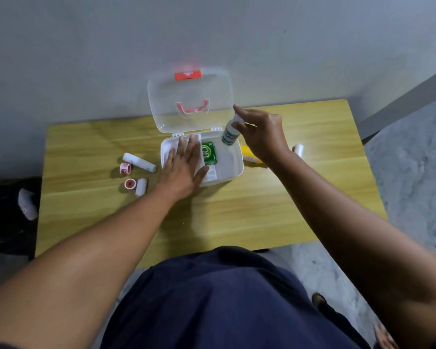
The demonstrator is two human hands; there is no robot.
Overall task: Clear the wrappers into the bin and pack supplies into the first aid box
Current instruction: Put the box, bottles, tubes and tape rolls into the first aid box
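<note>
The white first aid box (233, 163) stands open on the wooden table (237, 215), its clear lid (190, 102) upright against the wall. Inside lie a green packet (209, 153) and white gauze pads (210, 175). My left hand (184, 165) lies flat, fingers spread, on the pads in the box's left half. My right hand (262, 132) holds a small white bottle (230, 131) tilted over the box's back right corner. Left of the box lie two white bandage rolls (139, 161) (141, 186) and two red-and-white tape rolls (125, 168) (130, 183).
A yellow tube (249, 155) lies just right of the box, partly behind my right wrist, and another white roll (299, 149) lies further right. A dark bin (8, 215) with a crumpled wrapper (27, 204) inside stands on the floor left of the table.
</note>
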